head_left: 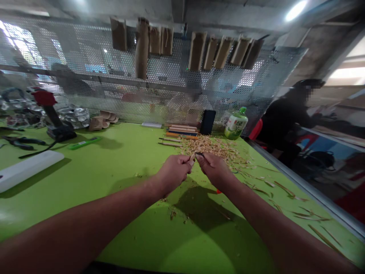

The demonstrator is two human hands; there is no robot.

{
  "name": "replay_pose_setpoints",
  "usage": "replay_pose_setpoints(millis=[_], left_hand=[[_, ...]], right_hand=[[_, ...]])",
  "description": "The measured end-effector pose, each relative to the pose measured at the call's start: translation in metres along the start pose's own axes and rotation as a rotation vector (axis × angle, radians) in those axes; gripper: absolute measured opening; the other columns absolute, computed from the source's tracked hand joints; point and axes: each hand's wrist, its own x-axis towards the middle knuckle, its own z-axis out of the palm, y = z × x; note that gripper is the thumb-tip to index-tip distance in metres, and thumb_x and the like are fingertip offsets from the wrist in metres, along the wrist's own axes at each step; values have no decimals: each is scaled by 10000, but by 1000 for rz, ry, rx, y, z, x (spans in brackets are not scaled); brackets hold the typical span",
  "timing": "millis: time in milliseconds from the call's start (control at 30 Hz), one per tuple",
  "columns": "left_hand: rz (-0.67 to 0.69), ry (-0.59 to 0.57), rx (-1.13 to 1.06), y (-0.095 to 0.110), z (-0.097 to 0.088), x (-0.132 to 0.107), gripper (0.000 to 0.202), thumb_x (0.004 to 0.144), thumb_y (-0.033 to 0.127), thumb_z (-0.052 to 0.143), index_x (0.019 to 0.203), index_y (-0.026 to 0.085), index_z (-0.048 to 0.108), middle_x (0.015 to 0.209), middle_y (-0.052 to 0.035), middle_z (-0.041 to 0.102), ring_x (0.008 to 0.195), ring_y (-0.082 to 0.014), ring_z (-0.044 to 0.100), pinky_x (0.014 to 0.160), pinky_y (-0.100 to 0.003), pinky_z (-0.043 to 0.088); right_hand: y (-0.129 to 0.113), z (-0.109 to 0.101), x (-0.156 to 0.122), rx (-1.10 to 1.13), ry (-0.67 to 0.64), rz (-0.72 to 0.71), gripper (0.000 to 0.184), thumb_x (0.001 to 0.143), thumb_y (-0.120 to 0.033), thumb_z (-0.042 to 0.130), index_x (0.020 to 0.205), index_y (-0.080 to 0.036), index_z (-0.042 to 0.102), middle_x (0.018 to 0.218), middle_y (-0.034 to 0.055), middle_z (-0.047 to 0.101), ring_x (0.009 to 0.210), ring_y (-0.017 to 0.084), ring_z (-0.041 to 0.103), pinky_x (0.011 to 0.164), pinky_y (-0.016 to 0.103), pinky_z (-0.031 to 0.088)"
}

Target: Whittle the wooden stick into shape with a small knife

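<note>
Pinched in my left hand (174, 173) is a small pale piece of wood (192, 157), its tip pointing up and away. My right hand (215, 167) is closed on a small dark-bladed knife (199, 153), most of it hidden by the fingers. Blade and wood meet or nearly touch; I cannot tell which. Just beyond the hands lies a heap of wood shavings (211, 146). Two thin tools with pale wooden handles (171, 144) rest to its left. Below my right wrist a bit of something orange-red (219, 191) shows.
A stack of wooden strips (182, 130), a dark upright phone-like slab (208, 121) and a green-capped bottle (236, 123) stand at the back. Leftward are a cordless drill (53, 114), pliers (24, 142), a green cutter (85, 142) and a white block (31, 167). A person (291, 114) sits at right.
</note>
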Motion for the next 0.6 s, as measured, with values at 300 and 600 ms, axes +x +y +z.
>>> replay_pose_setpoints(millis=[300,600], left_hand=[[63,-38,97,-6,-3,3,148,844,294,516,758,174,531,512,89,317,394,-37,226,431,-208,150],[93,-49,213,-6,-5,0,218,858,357,507,747,171,533,507,85,331,407,-52,251,431,-212,179]], right_hand=[[-1,-9,0,303,-133,54,469,891,-587,413,598,-222,406,468,-53,405,445,99,360,470,246,274],[4,-10,3,110,-50,-29,501,887,-600,401,567,-215,430,506,-25,434,501,116,394,493,256,271]])
